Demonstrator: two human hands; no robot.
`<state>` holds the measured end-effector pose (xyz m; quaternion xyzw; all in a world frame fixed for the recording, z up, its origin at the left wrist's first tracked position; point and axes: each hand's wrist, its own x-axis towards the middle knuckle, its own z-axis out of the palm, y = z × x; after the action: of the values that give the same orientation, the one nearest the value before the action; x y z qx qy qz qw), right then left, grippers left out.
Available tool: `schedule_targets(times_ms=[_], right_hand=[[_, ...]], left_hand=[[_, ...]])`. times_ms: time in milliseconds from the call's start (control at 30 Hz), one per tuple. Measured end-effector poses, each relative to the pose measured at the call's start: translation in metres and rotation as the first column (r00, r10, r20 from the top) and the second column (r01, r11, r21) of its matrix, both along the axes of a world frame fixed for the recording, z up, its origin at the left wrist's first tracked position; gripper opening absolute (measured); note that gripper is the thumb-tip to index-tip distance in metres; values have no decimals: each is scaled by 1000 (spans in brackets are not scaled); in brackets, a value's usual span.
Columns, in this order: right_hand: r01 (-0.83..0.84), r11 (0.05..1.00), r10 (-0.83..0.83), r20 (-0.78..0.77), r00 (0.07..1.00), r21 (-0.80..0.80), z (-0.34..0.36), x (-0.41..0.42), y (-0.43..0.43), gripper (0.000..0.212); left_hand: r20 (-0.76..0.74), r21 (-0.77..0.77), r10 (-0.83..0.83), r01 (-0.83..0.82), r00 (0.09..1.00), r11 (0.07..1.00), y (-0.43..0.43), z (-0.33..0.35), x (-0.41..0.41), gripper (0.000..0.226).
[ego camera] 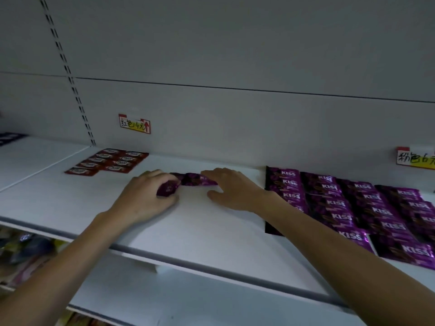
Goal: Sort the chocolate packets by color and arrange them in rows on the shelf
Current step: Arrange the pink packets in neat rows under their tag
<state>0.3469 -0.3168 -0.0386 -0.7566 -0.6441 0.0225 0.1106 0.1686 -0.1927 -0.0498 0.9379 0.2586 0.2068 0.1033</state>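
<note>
Two colours already lie in rows on the shelf: red packets back left, purple rows right. Mid-shelf, the left grip curls round stray purple packets; the right grip presses them with straight fingers (not yet placed).

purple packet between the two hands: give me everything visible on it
The purple packet looks like glossy foil, purple with dark print and part of a white letter showing. It lies lengthwise on the white shelf, between the red packets and the purple rows. The left hand grips its crumpled, raised left end, and the right hand rests its fingers on the right end. I cannot tell whether it is one packet or several.
</note>
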Motion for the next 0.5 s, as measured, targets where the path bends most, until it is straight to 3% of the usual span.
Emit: schedule_targets(times_ms=[133,233,367,500], right_hand=[[-41,997,22,249,968,71,2,-8,-9,34],[-91,988,47,313,949,126,0,-11,-14,29],[-66,941,75,-15,997,332,9,-12,-28,25],[47,923,51,-241,969,382,17,-17,-54,22]], left_hand=[[85,41,-10,7,996,999,-9,-2,1,37],[121,76,-37,28,992,997,-14,1,0,16],[314,-84,-27,56,949,995,-24,10,-6,13],[344,-180,-31,99,938,979,-44,17,-5,12]])
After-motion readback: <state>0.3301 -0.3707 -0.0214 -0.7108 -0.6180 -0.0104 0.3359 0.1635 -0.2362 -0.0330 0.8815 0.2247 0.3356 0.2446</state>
